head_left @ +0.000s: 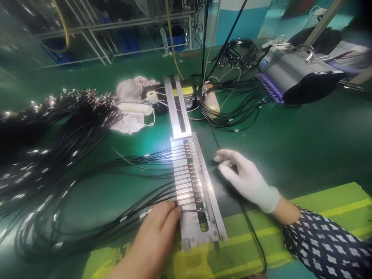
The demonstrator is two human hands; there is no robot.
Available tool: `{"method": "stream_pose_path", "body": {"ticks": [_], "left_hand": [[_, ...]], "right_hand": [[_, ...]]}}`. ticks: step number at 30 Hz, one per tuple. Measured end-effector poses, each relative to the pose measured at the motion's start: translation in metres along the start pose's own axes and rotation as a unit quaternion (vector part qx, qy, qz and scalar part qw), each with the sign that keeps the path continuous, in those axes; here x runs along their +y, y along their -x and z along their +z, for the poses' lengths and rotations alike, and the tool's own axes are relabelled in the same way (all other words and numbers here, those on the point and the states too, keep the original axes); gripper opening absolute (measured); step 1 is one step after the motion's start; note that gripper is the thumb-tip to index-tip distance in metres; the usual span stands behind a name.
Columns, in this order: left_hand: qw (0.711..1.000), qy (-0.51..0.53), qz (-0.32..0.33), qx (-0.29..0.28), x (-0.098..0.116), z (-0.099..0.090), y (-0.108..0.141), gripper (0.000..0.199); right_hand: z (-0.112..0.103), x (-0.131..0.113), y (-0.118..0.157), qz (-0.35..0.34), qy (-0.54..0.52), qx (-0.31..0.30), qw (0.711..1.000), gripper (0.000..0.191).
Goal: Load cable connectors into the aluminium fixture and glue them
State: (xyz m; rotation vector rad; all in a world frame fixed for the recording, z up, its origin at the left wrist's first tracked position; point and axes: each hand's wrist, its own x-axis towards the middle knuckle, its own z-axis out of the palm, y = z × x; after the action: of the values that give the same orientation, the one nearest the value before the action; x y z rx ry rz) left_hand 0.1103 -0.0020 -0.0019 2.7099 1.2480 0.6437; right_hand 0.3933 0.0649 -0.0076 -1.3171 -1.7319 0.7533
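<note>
A metal fixture [190, 190] lies lengthwise on the green table, with a row of black cables [157, 156] laid across its slots and their small metal ends lined up along its middle. My left hand [162, 224], ungloved, is closed at the fixture's lower left edge, its fingertips at a black cable that enters the lowest occupied slot. To the right of the fixture, my right hand [242, 174] in a white glove hovers with thumb and forefinger curved and apart, nothing visible between them. A second slotted metal frame [174, 104] adjoins the fixture's far end.
Black cable bundles [84, 120] cover the left side. Behind the fixture are a black control box [188, 101], a pinkish cloth [130, 91] and a bottle [211, 101]. A silver lamp housing [299, 69] glowing purple stands at right, over more cables. Yellow-green tape [343, 197] lines the near edge.
</note>
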Motion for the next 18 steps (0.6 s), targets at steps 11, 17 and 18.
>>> {"method": "stream_pose_path", "body": {"ticks": [11,17,18], "left_hand": [[0.997,-0.027,0.076,0.001,-0.0013,0.0008,-0.0031,0.023],[0.994,-0.001,0.111,0.013,-0.0023,0.0027,-0.0056,0.03],[0.993,-0.003,0.117,0.015,-0.0023,0.0017,-0.0074,0.031]], "right_hand": [[-0.0007,-0.0009,-0.0009,0.026,-0.011,-0.007,1.0,0.03],[-0.0004,-0.0014,-0.0021,0.024,-0.012,-0.009,1.0,0.029],[-0.0003,-0.0017,-0.0025,0.022,-0.012,-0.01,1.0,0.028]]}}
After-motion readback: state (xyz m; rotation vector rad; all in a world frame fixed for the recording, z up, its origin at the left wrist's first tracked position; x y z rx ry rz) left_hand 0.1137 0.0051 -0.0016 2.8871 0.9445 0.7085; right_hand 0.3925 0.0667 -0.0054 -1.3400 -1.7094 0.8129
